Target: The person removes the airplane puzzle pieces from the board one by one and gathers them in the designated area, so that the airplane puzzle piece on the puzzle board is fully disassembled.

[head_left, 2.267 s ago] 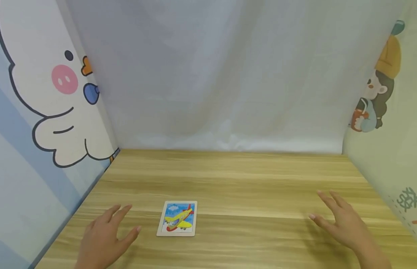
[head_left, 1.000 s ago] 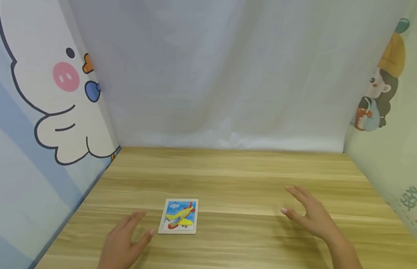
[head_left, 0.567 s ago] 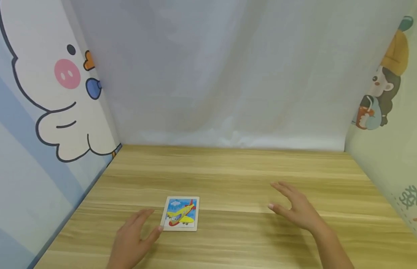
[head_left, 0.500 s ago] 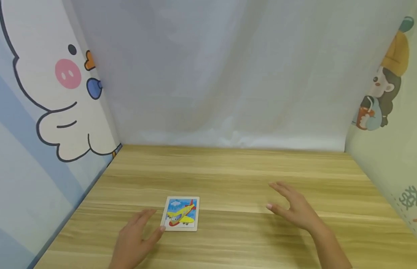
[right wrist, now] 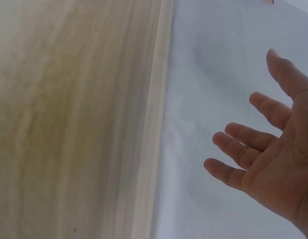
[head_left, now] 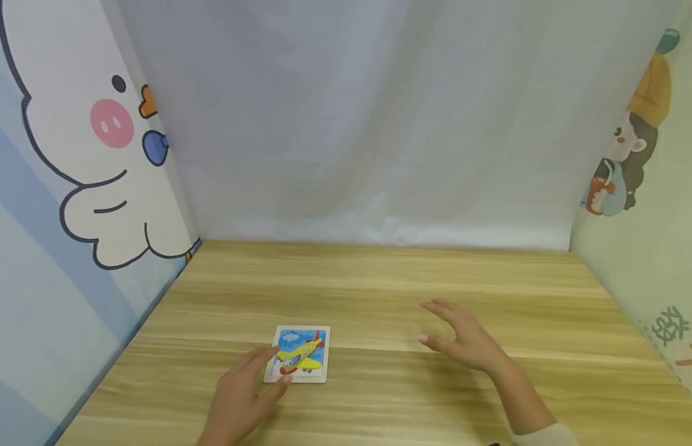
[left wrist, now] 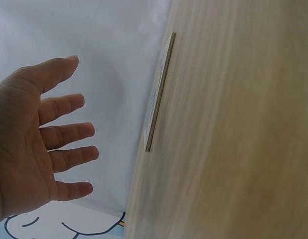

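Observation:
A square picture puzzle (head_left: 309, 347) with a pale frame and a yellow and red airplane on blue lies flat on the table, left of centre. In the left wrist view the puzzle (left wrist: 160, 94) shows edge-on as a thin board. My left hand (head_left: 242, 390) hovers at its near left corner, fingers spread, thumb and fingertips overlapping the corner in the head view. The left wrist view shows that hand (left wrist: 39, 134) apart from the board and holding nothing. To the right, my right hand (head_left: 463, 337) hangs above the table with fingers loosely extended; the right wrist view shows its palm (right wrist: 278, 174) bare.
The wood-grain table (head_left: 379, 285) runs back to a grey-white curtain (head_left: 351, 124). Walls with cartoon prints stand on both sides, a white figure (head_left: 100, 179) on the left and a child figure (head_left: 619, 167) on the right.
My left hand has moved rightward until it overlaps the puzzle's corner in the head view. My right hand has moved left, toward the table's middle. The puzzle stays in place.

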Demonstrator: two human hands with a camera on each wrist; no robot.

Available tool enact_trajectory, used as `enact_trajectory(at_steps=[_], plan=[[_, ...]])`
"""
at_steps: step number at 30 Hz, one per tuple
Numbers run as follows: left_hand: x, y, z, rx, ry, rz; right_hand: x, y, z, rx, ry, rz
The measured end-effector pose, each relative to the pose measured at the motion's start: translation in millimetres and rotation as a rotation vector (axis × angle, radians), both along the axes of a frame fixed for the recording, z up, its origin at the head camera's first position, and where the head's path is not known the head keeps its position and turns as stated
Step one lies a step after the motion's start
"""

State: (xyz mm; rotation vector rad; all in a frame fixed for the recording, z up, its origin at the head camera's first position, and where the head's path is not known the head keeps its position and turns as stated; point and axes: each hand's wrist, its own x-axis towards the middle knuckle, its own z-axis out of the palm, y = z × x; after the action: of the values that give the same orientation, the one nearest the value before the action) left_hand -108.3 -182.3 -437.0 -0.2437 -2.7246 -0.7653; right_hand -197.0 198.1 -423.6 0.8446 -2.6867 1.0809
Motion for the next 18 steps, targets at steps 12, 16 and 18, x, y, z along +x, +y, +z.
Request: enact_trajectory(at_steps=[12, 16, 18], plan=[[-4.3, 15, -0.4, -0.031, -0.079, -0.020, -11.6, -24, -4.2, -0.012, -0.039, 0.083], [-4.4, 18, 2.7, -0.053, -0.083, -0.042, -14.8, -33, -2.6, 0.012, -0.037, 0.098], [-3.8, 20, 5.0, -0.061, -0.091, -0.058, -16.3, -37, -1.5, 0.024, -0.040, 0.103]])
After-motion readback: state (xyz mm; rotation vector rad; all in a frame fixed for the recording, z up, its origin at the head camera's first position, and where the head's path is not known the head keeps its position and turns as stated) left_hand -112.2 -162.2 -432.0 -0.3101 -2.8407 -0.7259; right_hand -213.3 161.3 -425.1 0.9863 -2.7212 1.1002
